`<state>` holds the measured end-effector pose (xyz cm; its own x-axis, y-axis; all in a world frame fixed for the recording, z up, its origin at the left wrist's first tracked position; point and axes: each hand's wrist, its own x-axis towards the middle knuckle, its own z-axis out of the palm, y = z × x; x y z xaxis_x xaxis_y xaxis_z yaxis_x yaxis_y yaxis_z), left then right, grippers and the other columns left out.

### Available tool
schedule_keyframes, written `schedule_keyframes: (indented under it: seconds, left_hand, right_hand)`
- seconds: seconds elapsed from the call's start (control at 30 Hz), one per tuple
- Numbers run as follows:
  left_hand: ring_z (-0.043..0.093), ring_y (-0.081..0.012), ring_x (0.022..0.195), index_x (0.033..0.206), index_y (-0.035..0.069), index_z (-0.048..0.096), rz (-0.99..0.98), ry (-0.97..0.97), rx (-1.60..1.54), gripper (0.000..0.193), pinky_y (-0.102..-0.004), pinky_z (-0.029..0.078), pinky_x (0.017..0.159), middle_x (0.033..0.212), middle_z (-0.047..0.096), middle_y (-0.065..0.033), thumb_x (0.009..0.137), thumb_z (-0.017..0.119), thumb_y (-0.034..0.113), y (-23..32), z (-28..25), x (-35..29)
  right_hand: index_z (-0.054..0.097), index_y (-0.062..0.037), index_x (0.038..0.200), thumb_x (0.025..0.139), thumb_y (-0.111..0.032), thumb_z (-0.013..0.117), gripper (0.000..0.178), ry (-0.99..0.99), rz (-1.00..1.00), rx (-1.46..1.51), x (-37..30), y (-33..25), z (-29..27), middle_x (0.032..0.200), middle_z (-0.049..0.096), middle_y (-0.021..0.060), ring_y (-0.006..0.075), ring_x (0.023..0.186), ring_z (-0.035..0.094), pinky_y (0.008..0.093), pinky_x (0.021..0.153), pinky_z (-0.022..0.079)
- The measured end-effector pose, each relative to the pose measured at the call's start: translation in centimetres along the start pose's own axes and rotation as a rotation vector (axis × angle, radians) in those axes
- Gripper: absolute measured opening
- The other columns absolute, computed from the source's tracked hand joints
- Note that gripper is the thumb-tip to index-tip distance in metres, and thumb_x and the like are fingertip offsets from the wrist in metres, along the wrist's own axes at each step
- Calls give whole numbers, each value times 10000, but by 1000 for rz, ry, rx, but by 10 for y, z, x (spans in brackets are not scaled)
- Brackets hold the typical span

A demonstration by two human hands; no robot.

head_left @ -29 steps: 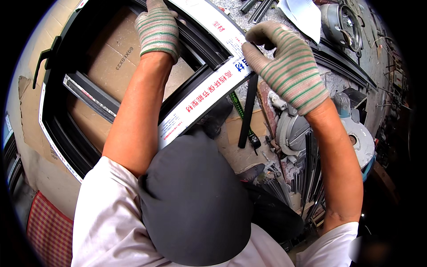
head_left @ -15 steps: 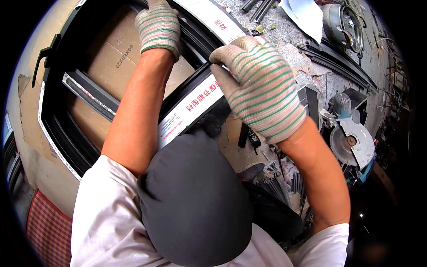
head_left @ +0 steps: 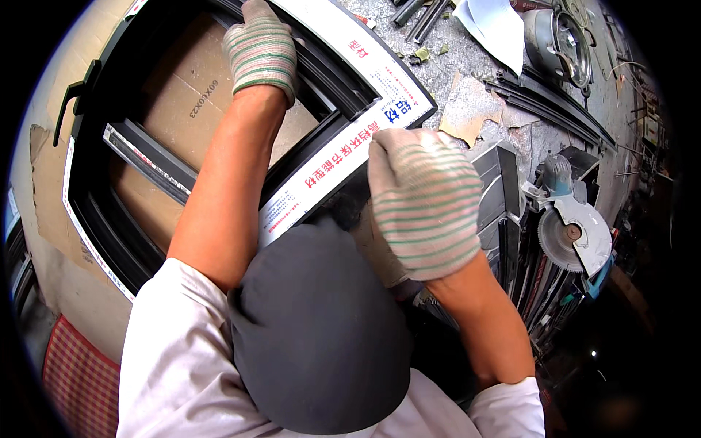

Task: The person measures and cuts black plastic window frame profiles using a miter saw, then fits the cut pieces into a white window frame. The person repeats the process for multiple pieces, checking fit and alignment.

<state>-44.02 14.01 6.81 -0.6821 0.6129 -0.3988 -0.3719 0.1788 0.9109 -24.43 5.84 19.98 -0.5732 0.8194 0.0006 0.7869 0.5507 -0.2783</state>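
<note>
A black window frame [head_left: 310, 179] with white printed film on its faces lies at a slant before me. A black bar [head_left: 150, 157] crosses its opening, and a black handle [head_left: 71, 98] sticks out on the left side. My left hand [head_left: 261, 55], in a cream glove with green stripes, is closed over the dark profile at the far side; its fingertips are partly hidden. My right hand [head_left: 425, 208], gloved alike, is curled beside the frame's near outer edge, below the right corner. Its fingers point down out of sight, so anything in them is hidden.
Brown cardboard [head_left: 179, 91] shows through the frame. On the right are a circular saw [head_left: 573, 230], black profile strips [head_left: 548, 109], a round metal housing [head_left: 558, 47] and white paper [head_left: 493, 29]. A red checked cloth [head_left: 80, 376] hangs at lower left.
My right hand has moved from the frame's right corner toward me, baring the corner's printed film. My left hand has stayed nearly in place on the frame.
</note>
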Motion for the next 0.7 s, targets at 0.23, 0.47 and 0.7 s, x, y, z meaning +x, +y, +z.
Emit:
schedule_keyframes:
  seconds: [0.23,0.47,0.7]
  left_hand:
    - [433,-121,453,729,150,540,-28,-63,-90,468,-292,356,431,570,460,36,1089,444,433,2,1,-3]
    - [455,-125,455,835,154,538,-108,-130,-274,386,-293,389,423,601,469,38,1073,487,454,2,-3,-5]
    - [538,-164,510,985,99,553,-165,-85,-223,379,-328,488,464,685,541,-22,1049,518,471,9,-4,-9]
  right_hand:
    - [722,-24,1004,877,-28,726,127,181,-20,214,6,16,4,860,687,142,290,784,675,371,731,540]
    - [744,-11,1028,915,-144,732,175,-54,226,493,30,17,8,824,705,72,100,715,621,263,672,519]
    - [741,-15,1031,923,-188,725,204,-158,208,505,44,22,-1,791,697,39,81,705,617,248,664,515]
